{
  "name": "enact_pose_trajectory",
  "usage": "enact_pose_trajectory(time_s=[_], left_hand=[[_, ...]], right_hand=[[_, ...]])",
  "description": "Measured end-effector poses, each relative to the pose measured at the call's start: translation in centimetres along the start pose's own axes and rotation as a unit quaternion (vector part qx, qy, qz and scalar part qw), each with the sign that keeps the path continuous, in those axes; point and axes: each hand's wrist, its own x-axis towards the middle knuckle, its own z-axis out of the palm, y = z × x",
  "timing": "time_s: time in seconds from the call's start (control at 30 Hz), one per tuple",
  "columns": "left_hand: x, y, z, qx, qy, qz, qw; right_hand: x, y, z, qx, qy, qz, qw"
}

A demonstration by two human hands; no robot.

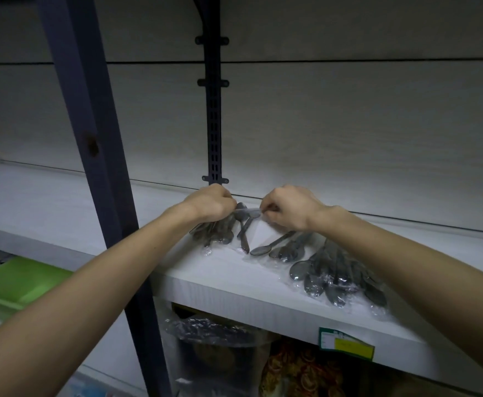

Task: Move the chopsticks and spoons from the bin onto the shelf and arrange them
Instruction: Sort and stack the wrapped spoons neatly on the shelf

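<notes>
Pale shelf [234, 279] — bagged spoons [244, 224] in both hands' grip, left hand [210, 203], right hand [287, 209], handles toward the viewer.

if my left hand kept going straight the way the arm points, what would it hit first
Most likely the back panel of the shelf, near the slotted black upright. The left hand sits close to it already, though depth is hard to judge.

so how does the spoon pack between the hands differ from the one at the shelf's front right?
The middle spoon pack is pinched at its top by the left hand and the right hand; the front-right spoon pack lies untouched. The middle one holds few spoons, the front-right one many. Both are clear bags on the shelf.
</notes>
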Motion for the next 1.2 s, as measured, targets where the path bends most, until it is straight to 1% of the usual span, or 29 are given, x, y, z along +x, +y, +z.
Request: enact_pose_trajectory(time_s=[0.1, 0.17, 0.2, 0.27, 0.33, 0.37, 0.43, 0.53, 0.77, 0.93, 1.0, 1.1, 1.2], left_hand=[[0.1, 0.0, 0.0, 0.032, 0.059, 0.001, 0.998], [-0.2, 0.0, 0.3, 0.102, 0.118, 0.013, 0.988], [-0.3, 0.1, 0.4, 0.137, 0.130, 0.023, 0.982], [-0.5, 0.3, 1.0, 0.164, 0.112, 0.022, 0.980], [-0.3, 0.7, 1.5, 0.154, 0.091, 0.021, 0.984], [0.0, 1.0, 1.7, 0.151, 0.083, 0.023, 0.985], [0.5, 1.5, 1.9, 0.148, 0.056, 0.015, 0.987], [1.1, 1.8, 2.2, 0.140, 0.025, -0.017, 0.990], [1.9, 2.8, 2.1, 0.101, 0.001, -0.071, 0.992], [2.3, 3.2, 2.2, 0.084, -0.009, -0.061, 0.995], [2.6, 3.1, 2.3, 0.052, -0.016, -0.053, 0.997], [3.0, 2.7, 2.0, -0.011, -0.007, -0.046, 0.999], [2.8, 2.9, 0.8, -0.037, 0.017, -0.046, 0.998]], right_hand=[[-0.8, 1.3, -1.2, 0.009, 0.009, 0.036, 0.999], [-1.4, 2.1, -1.9, 0.007, 0.018, 0.064, 0.998], [-1.6, 2.4, -2.1, 0.014, 0.023, 0.082, 0.996], [-1.8, 2.7, -2.4, 0.070, 0.010, 0.129, 0.989], [-1.9, 2.5, -2.5, 0.153, -0.037, 0.169, 0.973], [-1.9, 2.3, -2.5, 0.180, -0.059, 0.183, 0.965], [-2.1, 2.1, -2.4, 0.204, -0.073, 0.198, 0.956], [-2.7, 2.2, -2.6, 0.214, -0.063, 0.207, 0.953], [-4.1, 2.8, -2.8, 0.219, -0.050, 0.207, 0.952], [-4.9, 3.2, -3.0, 0.241, -0.040, 0.210, 0.947], [-5.5, 3.5, -3.5, 0.260, -0.033, 0.215, 0.941], [-6.4, 4.0, -4.2, 0.307, -0.022, 0.226, 0.924], [-7.4, 4.4, -4.6, 0.358, -0.009, 0.241, 0.902]])
